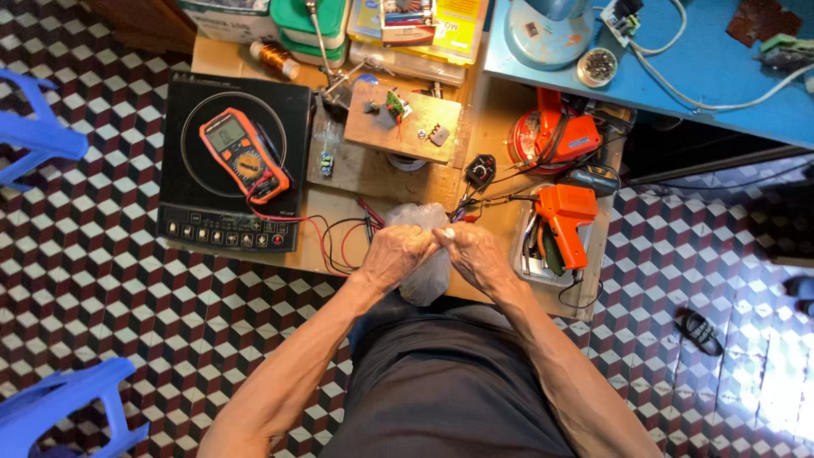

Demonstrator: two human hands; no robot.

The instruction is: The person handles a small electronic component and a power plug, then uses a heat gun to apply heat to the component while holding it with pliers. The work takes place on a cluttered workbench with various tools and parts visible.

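A clear plastic bag (426, 276) hangs at the near edge of the low wooden table (339, 203). My left hand (397, 254) and my right hand (476, 254) both grip the bag's top, fingers closed, knuckles almost touching. The bag's lower part sags below my hands over my lap. What is inside the bag cannot be made out.
An orange multimeter (242, 155) lies on a black induction cooker (233, 161), its red and black leads (339, 237) trailing to my hands. An orange soldering gun (566, 212), a wooden board (403, 127), a wire spool (275, 58) and a blue table (678, 59) surround them. Blue plastic chairs (38, 140) stand left.
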